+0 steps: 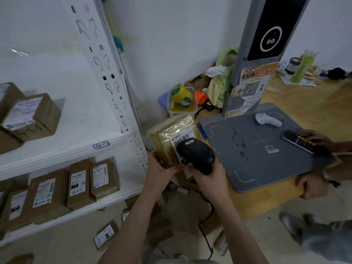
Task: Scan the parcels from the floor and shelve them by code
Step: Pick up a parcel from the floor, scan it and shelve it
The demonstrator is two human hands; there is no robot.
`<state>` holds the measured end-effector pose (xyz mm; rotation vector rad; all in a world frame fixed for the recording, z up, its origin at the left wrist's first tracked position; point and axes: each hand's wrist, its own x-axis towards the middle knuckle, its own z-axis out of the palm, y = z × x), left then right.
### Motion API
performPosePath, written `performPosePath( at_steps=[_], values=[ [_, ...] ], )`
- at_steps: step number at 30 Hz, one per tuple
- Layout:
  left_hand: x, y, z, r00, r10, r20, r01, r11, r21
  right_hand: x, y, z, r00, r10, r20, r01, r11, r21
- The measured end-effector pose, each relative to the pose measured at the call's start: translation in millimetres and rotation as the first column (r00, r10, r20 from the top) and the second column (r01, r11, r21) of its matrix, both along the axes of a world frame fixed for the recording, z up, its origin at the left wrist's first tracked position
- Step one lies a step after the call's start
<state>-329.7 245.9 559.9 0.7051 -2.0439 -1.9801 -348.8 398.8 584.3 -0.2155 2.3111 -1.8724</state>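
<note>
Parcel [172, 138] is up in front of me, wrapped in shiny yellowish tape, label [181, 139] facing up toward the scanner [196, 154]. I read that tilt as deliberate: barcode turned to meet the scanner nose, which sits right over the label's near end

My left hand [162, 171] grips the parcel's near corner from below and the side, thumb laid across the top edge, fingers curled under out of sight, closed firm on it. Holding low keeps the barcode just past my thumb clear

My right hand [208, 178] is wrapped round the scanner handle, fingers closed tight on the grip. Can't tell if a finger is on the trigger, it's hidden under the body. Cord [204, 233] hangs down from below that hand toward the floor

Step looks like mid-scan, code not yet known to me

Left of my left hand: white shelf [62, 149] with a tag reading 4-2, brown boxes [80, 184] on the tier below with hand-written codes. Likely destination area

Below both hands, more parcels [105, 235] lie on the floor, not yet shelved

Right of my right hand: grey scan pad [247, 149] on a wooden desk [304, 103], and another person's hand [316, 139] by a phone [297, 141]
</note>
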Motion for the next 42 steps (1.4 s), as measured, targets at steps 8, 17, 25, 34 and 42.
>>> performPosePath(
  at_steps=[8, 17, 25, 34, 42],
  values=[
    [-4, -2, -6, 1.000, -0.013, 0.023, 0.013, 1.000, -0.005, 0, 1, -1, 0.999, -0.017, -0.033, 0.018, 1.000, 0.016],
    [-4, -1, -5, 0.999, -0.004, 0.049, 0.005, 1.000, -0.018, -2, 4, -3, 1.000, -0.024, -0.009, 0.024, 0.999, 0.025],
    [-3, 0, -9, 0.994, 0.062, 0.087, -0.065, 0.997, 0.031, -17, 18, -31, 0.989, -0.147, 0.007, 0.147, 0.988, 0.042],
    [3, -20, -22, 0.962, 0.207, 0.179, -0.224, 0.971, 0.085, -47, 61, -145, 0.905, -0.357, 0.232, 0.226, 0.864, 0.450],
    [12, -22, -22, 0.958, 0.223, 0.181, -0.243, 0.965, 0.096, -46, 71, -185, 0.920, -0.276, 0.278, 0.030, 0.757, 0.653]
  ],
)
